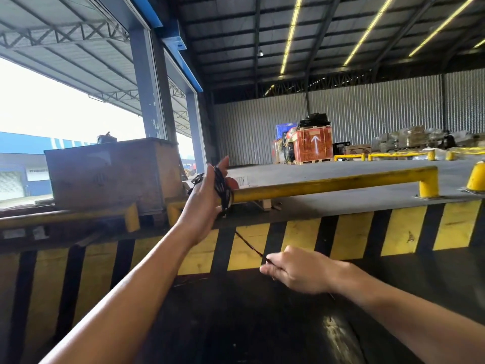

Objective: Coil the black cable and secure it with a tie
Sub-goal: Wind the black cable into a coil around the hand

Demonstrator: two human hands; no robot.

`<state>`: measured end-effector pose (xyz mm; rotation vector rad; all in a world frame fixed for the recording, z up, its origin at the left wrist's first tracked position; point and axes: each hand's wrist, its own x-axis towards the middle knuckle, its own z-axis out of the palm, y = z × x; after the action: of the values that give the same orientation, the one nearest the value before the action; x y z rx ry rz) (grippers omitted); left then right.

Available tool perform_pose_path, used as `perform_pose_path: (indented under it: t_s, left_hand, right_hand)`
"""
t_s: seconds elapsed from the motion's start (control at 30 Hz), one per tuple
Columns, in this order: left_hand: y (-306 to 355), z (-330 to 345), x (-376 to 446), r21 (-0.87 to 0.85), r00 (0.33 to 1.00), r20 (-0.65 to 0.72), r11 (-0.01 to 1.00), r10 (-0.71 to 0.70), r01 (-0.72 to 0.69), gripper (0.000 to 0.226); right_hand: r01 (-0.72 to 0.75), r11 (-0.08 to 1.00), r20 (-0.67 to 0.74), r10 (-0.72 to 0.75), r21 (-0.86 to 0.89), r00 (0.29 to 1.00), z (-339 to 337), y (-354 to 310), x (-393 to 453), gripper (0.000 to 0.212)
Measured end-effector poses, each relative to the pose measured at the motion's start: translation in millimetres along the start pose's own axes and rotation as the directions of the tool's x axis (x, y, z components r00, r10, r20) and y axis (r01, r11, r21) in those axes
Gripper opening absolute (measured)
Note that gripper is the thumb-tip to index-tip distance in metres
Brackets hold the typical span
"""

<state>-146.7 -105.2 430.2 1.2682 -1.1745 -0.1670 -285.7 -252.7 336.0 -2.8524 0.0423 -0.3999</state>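
The black cable (223,187) is wound in several loops around my left hand (204,203), which is raised upright in front of the yellow rail with the fingers extended. A taut strand of the cable (248,244) runs down and to the right from the coil into my right hand (296,271). That hand is lower, near the striped ledge, with its fingers pinched on the strand. No tie is visible.
A yellow pipe rail (336,183) runs across behind my left hand. Below it is a yellow-and-black striped dock edge (354,232). A large brown box (110,172) stands at the left. Crates on pallets (312,143) sit far back in the warehouse.
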Motion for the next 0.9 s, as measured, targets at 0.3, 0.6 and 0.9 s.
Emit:
perform_pose_path:
  t_s: [0.3, 0.6, 0.9]
  left_hand:
    - [-64, -13, -46, 0.748, 0.678, 0.277, 0.596, -0.681, 0.293, 0.071]
    - [9, 24, -24, -0.68, 0.865, 0.501, 0.632, 0.029, 0.372, 0.051]
    - [-35, -14, -9, 0.753, 0.974, 0.123, 0.657, -0.192, 0.034, 0.063]
  right_hand:
    - [-0.081, 0.989, -0.45, 0.017, -0.123, 0.893, -79, 57, 5, 0.025]
    - [0.003, 0.996, -0.289, 0.023, 0.09, 0.957, 18, 17, -2, 0.033]
    - [0.022, 0.973, -0.322, -0.098, -0.231, 0.942, -56, 3, 7, 0.031]
